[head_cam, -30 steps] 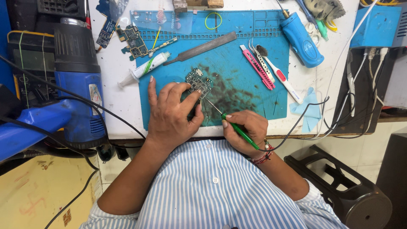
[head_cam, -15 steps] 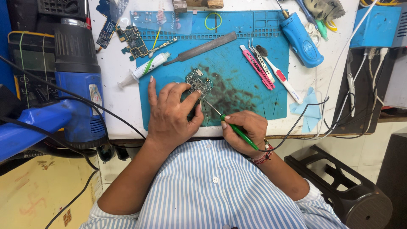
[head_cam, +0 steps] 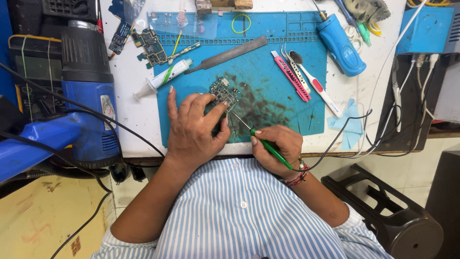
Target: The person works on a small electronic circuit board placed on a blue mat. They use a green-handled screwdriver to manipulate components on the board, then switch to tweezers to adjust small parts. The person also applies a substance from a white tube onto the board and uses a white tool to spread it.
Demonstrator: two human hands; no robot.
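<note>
A small circuit board (head_cam: 224,92) lies on the blue work mat (head_cam: 268,72), in the middle of a dark stained patch. My left hand (head_cam: 194,129) rests flat on the mat with its fingertips pressing the board's near edge. My right hand (head_cam: 278,146) grips a green-handled soldering iron (head_cam: 268,146) like a pen. Its metal tip (head_cam: 237,120) points up-left and ends just below the board, beside my left fingers. A dark cord runs from the iron off to the right.
A blue hot-air gun (head_cam: 84,96) stands at the left. On the mat lie a white paste syringe (head_cam: 163,79), a metal file (head_cam: 227,55), a pink knife (head_cam: 290,76), tweezers, a brush, a second circuit board (head_cam: 151,47). A blue tool (head_cam: 340,45) lies right. A black stool (head_cam: 383,211) stands below.
My left fingers have shifted slightly on the board. The iron's tip stays close to the board's lower edge, and my right hand has barely moved.
</note>
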